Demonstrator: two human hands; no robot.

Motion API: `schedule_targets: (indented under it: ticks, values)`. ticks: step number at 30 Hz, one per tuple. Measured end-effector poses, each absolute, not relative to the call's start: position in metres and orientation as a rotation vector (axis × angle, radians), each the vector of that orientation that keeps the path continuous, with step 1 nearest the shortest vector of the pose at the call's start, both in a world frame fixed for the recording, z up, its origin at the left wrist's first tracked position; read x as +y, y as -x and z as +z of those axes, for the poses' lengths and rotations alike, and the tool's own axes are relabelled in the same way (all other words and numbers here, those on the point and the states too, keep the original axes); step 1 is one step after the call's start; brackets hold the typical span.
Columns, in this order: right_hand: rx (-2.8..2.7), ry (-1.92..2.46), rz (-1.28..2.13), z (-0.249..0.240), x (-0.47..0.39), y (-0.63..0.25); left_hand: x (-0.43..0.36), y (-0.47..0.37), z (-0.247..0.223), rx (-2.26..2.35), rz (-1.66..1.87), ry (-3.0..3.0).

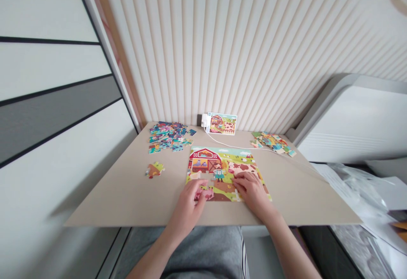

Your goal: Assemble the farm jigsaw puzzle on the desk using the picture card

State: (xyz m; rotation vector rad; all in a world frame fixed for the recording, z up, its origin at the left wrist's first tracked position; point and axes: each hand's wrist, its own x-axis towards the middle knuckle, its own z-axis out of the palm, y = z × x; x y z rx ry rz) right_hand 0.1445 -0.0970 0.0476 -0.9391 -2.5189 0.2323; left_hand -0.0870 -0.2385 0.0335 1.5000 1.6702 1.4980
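Note:
A farm jigsaw puzzle with a red barn, a farmer and a cow lies before me, mostly joined. Bare tabletop shows through a gap left of the farmer. My left hand is at the lower left of the puzzle, thumb and fingers closed about a pink pig puzzle piece. Its exact grip is partly hidden. My right hand rests over the right side, below the cow, fingers stretched out and fingertips on the puzzle. One loose puzzle piece, brown and green, lies on the table to the left.
A blue-toned pile of puzzle pieces sits at the back left of the table, another colourful pile at the back right. A picture card leans on the wall beside a white plug. Its cable runs behind the puzzle.

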Motion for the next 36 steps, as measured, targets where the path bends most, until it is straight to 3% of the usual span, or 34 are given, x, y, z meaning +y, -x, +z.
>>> schedule_targets:
  ticks: [20, 25, 29, 32, 36]
  values:
    - [-2.417, 1.007, 0.225, 0.042, -0.13, -0.156, -0.242, 0.089, 0.039, 1.687, 1.377, -1.773]
    - [-2.368, 1.027, 0.227, 0.037, -0.13, -0.159, -0.245, 0.147, 0.032, 2.066, 1.206, -2.007]
    - [-2.32, 1.045, 0.177, 0.033, -0.129, -0.161, -0.254, 0.222, 0.018, 2.656, 0.935, -1.768]
    - [-2.318, 1.034, 0.13, 0.031, -0.128, -0.162, -0.263, 0.261, 0.013, 2.662, 0.754, -1.692]
    - [-2.338, 1.036, 0.1, 0.031, -0.128, -0.163, -0.265, 0.273, 0.014, 2.548, 0.763, -1.706]
